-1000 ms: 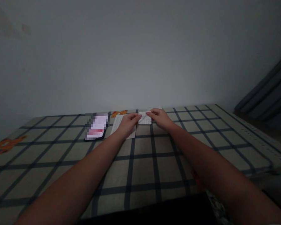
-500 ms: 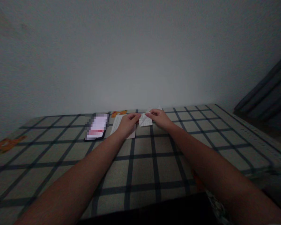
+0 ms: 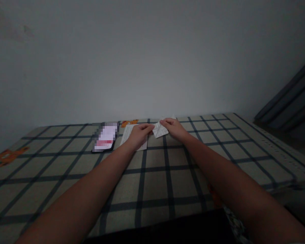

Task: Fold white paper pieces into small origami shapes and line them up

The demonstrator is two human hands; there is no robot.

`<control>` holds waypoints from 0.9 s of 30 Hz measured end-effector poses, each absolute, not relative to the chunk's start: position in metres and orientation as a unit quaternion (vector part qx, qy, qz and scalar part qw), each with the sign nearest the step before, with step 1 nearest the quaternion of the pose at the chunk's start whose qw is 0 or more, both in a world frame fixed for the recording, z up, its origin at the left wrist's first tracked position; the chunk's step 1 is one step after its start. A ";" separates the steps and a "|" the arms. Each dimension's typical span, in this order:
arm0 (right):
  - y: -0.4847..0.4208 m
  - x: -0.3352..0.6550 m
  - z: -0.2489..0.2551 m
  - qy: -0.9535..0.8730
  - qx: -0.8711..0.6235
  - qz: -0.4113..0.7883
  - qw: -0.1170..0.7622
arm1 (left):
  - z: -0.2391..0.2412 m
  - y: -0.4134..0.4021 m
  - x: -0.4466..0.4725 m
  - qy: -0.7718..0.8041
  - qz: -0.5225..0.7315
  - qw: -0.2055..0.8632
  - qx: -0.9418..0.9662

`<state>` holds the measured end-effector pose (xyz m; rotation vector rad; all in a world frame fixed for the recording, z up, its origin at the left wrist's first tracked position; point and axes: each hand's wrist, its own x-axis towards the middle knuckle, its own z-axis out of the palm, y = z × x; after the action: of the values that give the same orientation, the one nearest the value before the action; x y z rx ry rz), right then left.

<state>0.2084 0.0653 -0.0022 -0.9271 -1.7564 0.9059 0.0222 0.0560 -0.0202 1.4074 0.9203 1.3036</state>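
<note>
A small folded piece of white paper (image 3: 161,130) with crease lines is held up between my two hands, above the checked tablecloth. My left hand (image 3: 140,133) pinches its left edge between thumb and fingers. On the other side, my right hand (image 3: 175,127) grips the upper right part of the paper, thumb in front. A pale tip of paper sticks up behind the right hand. Under and beside my left hand lies a flat white sheet (image 3: 125,133) with faint lines, partly hidden by that hand.
A phone (image 3: 105,137) with a lit, pixelated screen lies left of the sheet. The checked cloth (image 3: 155,183) bears orange printed figures (image 3: 10,156). A plain wall (image 3: 152,61) rises behind the table, and dark folded fabric (image 3: 289,91) hangs at the right.
The folded paper has tilted between my hands, its lower edge now slanting up to the right. Both hands keep their grip and have barely shifted.
</note>
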 end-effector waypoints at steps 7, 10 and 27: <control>0.062 0.203 -0.001 -0.708 -0.375 0.425 0.421 | -0.018 0.054 0.022 0.386 0.544 0.447 0.595; 0.062 0.204 0.000 -0.715 -0.379 0.412 0.418 | -0.018 0.053 0.023 0.388 0.546 0.447 0.592; 0.064 0.205 -0.004 -0.703 -0.382 0.442 0.405 | -0.017 0.055 0.019 0.394 0.548 0.418 0.608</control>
<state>0.2052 0.0644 -0.0038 -0.9648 -1.7755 1.1162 0.0186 0.0551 -0.0173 1.5265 0.9881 1.3742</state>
